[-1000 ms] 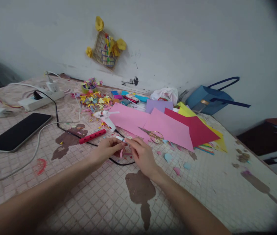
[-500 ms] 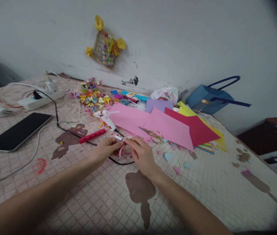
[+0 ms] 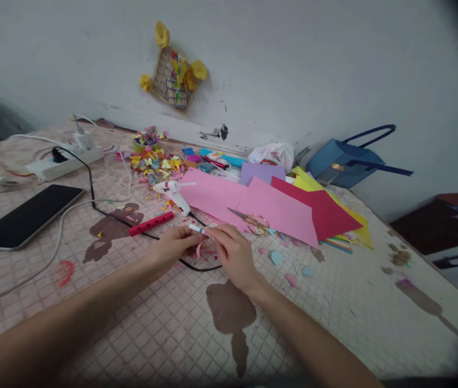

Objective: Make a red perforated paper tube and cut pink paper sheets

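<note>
My left hand point(image 3: 173, 242) and my right hand point(image 3: 235, 252) meet over the middle of the table, both with closed fingers. Between the fingertips lies a slim white pen-like stick point(image 3: 196, 228) with a blue band; my right hand pinches it. A narrow pink paper strip point(image 3: 199, 249) curls down below the stick, at my left fingertips. My fingers partly hide both. Just beyond the hands rests a white glue gun point(image 3: 177, 198). Gold-handled scissors point(image 3: 256, 223) lie to the right, on pink paper sheets point(image 3: 279, 207).
A red tube with holes point(image 3: 152, 223) and a dark-screened tablet point(image 3: 27, 217) lie left. Behind them is a white power strip point(image 3: 67, 163) with cables. Small paper cutouts point(image 3: 158, 164) heap near the wall. Red paper point(image 3: 334, 215) and a blue bag point(image 3: 344, 163) are on the right.
The hands stay together in nearly the same place, with the white stick showing slightly more between the fingers. The whole view has shifted a little.
</note>
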### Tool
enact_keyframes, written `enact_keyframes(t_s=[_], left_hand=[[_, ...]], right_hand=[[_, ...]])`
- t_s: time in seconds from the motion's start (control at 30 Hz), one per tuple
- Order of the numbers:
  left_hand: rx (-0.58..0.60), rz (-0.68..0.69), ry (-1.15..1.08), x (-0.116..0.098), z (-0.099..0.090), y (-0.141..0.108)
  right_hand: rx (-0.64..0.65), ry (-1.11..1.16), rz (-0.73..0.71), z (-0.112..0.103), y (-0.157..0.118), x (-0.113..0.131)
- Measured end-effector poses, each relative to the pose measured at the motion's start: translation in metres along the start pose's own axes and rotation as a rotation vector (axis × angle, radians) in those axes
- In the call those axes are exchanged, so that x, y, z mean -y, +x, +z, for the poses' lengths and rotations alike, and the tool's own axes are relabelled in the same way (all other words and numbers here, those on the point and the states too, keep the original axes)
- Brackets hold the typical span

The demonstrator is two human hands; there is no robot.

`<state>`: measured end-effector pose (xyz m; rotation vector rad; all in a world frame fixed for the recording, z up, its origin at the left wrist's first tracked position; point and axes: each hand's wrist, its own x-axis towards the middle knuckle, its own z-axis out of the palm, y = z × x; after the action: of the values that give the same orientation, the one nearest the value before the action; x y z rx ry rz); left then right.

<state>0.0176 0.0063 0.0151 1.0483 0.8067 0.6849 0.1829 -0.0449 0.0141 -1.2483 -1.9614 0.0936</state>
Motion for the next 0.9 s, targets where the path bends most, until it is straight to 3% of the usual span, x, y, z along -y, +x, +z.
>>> enact_keyframes(t_s=[0.33, 0.9], left_hand=[[0.025, -0.028, -0.061, 0.0026, -0.0008, 0.0013], [0.071, -0.048, -0.117, 0.0026, -0.0035, 0.0024]], right_hand=[[-0.006, -0.098, -0.039, 0.0029, -0.0024, 0.0018], [0.004, -0.057, 0.003, 0.0052, -0.0029, -0.0016]])
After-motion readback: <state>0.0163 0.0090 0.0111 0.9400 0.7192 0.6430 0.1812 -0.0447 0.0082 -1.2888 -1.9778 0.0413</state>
